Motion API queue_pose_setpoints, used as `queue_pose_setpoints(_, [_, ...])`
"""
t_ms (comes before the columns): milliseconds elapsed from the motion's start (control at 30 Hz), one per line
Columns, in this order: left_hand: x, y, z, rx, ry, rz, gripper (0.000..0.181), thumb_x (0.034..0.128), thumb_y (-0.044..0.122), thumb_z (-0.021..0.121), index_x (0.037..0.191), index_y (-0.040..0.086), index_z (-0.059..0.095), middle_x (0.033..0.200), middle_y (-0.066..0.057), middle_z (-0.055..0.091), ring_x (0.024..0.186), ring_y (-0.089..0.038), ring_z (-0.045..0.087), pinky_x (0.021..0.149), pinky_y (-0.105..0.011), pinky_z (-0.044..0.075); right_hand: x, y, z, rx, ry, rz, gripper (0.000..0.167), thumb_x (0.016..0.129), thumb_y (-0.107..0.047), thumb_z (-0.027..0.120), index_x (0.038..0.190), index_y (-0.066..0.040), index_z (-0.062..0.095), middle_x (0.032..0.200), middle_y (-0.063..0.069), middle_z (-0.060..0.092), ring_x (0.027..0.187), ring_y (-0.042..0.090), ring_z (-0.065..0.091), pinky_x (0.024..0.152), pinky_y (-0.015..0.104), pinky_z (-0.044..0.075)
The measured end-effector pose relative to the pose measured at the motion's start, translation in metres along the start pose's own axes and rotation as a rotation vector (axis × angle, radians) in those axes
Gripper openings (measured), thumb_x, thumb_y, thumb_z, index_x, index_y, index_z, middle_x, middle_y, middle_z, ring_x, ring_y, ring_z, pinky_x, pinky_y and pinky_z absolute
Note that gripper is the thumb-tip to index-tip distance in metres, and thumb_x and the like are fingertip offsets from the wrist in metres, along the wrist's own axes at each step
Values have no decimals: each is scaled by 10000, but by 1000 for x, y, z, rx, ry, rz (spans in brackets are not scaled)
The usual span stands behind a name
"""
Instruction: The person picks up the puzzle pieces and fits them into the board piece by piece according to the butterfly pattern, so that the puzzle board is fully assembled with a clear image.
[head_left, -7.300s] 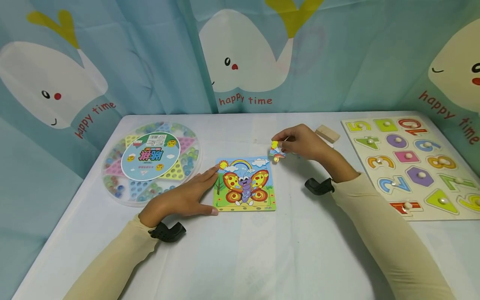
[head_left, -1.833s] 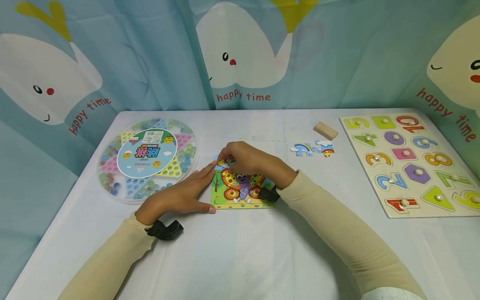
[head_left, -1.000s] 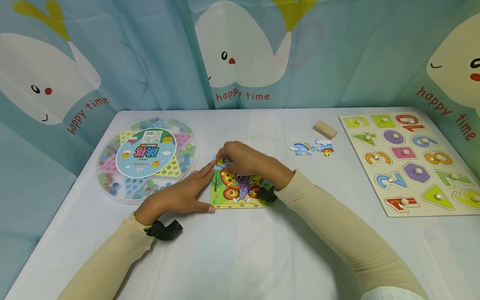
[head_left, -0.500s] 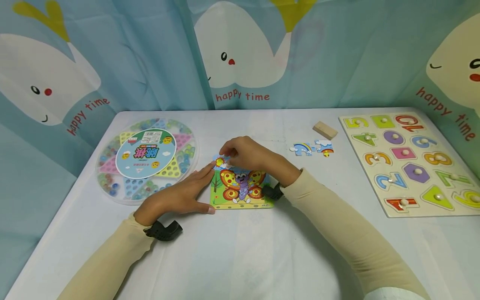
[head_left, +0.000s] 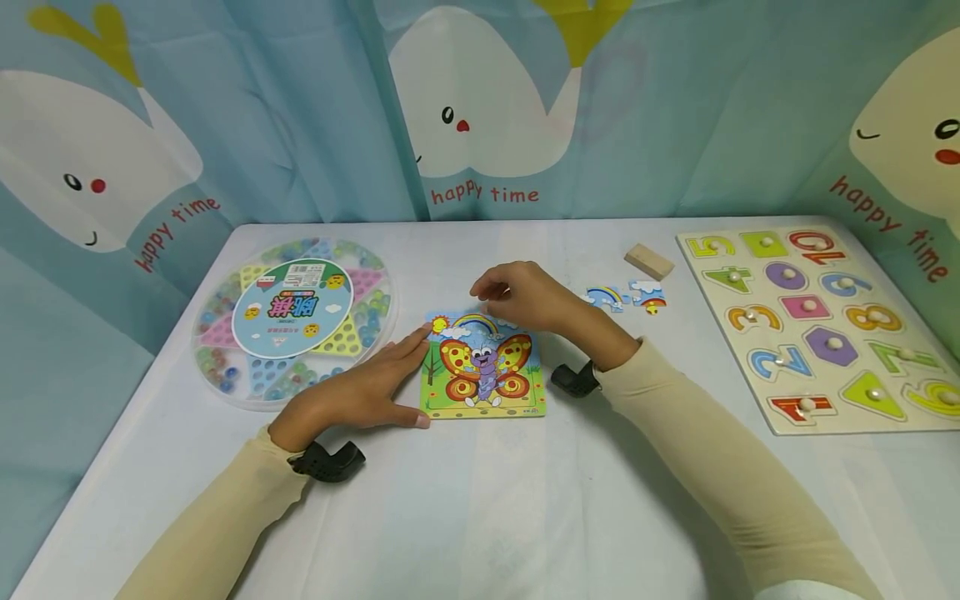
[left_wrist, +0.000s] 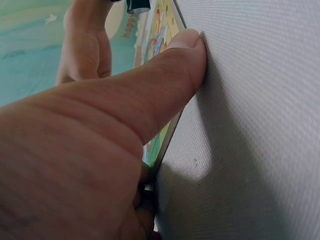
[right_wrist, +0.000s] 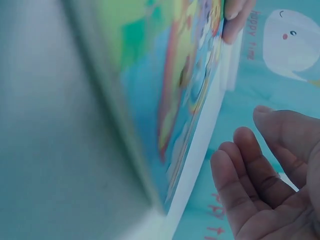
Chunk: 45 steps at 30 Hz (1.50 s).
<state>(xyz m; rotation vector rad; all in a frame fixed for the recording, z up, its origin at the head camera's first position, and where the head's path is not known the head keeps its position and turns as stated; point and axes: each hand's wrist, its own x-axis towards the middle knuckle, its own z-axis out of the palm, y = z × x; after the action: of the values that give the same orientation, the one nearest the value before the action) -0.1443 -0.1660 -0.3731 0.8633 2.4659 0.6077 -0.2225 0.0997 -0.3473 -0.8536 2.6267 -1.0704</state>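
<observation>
A square butterfly jigsaw puzzle (head_left: 486,367) lies flat on the white table, with a sun piece (head_left: 440,325) in its upper left corner. My left hand (head_left: 367,387) rests at the puzzle's left edge, fingers straight and thumb against the lower left corner. The left wrist view shows that thumb (left_wrist: 185,55) touching the board's side. Above the upper right part of the puzzle hovers my right hand (head_left: 528,296), its fingers loosely bent. In the right wrist view nothing sits between the right thumb and fingers (right_wrist: 245,175). Two loose puzzle pieces, one with a rainbow (head_left: 606,298) and one with clouds (head_left: 648,296), lie to the right.
A round Chinese checkers box (head_left: 292,321) with marbles stands on the left. At the right lies a wooden number peg board (head_left: 825,325). A small wooden block (head_left: 648,261) sits behind the loose pieces. A whale-printed curtain (head_left: 487,100) hangs along the back.
Earlier my right hand held a small picture piece, then worked at the puzzle's upper left. It has since lifted off to the right, uncovering the sun corner. The left hand stays put.
</observation>
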Motion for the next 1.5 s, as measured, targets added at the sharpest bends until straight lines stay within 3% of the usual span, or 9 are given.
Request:
queue_pose_setpoints(233, [0, -1, 0, -3, 3, 4, 1053, 837, 435, 752, 1544, 0, 103, 1624, -29, -66, 1469, -250, 28, 1174, -422, 66, -10, 11, -13, 3, 12, 24, 233, 885, 5, 652, 1114, 29, 687, 1043, 138, 678, 962, 243, 613, 876, 368, 509])
queue_pose_setpoints(500, [0, -1, 0, -1, 6, 17, 1045, 842, 428, 748, 1544, 1, 102, 1624, -37, -72, 1469, -243, 25, 1174, -418, 64, -25, 26, -33, 22, 80, 37, 220, 895, 20, 640, 1109, 52, 681, 1028, 156, 672, 963, 255, 611, 884, 391, 508])
queue_pose_setpoints(867, [1, -1, 1, 4, 9, 11, 1054, 834, 425, 757, 1544, 0, 104, 1624, -36, -66, 1469, -250, 33, 1174, -420, 67, -47, 45, -60, -28, 129, 151, 223, 905, -29, 653, 1119, 22, 690, 1018, 123, 672, 957, 259, 619, 848, 400, 512])
queue_pose_setpoints(1067, [1, -1, 1, 2, 8, -1, 1053, 832, 430, 757, 1550, 21, 103, 1624, -16, -73, 1469, -251, 35, 1173, -422, 71, -57, 58, -67, -119, 152, 214, 216, 883, -4, 644, 1088, 36, 698, 999, 159, 674, 914, 280, 604, 817, 427, 484])
queue_pose_setpoints(1333, [0, -1, 1, -5, 11, 7, 1045, 835, 419, 757, 1549, 21, 107, 1623, -10, -81, 1469, -246, 32, 1174, -425, 68, -69, 70, -76, -133, 110, 260, 252, 887, -19, 619, 1124, 39, 683, 1089, 194, 663, 1013, 314, 570, 866, 456, 461])
queue_pose_setpoints(1500, [0, 0, 1, -13, 3, -5, 1048, 832, 421, 758, 1553, 37, 102, 1622, 5, -85, 1470, -240, 24, 1175, -424, 60, -74, 74, -77, -150, 84, 313, 297, 867, -1, 632, 1158, 50, 663, 1111, 199, 577, 1051, 322, 486, 870, 456, 438])
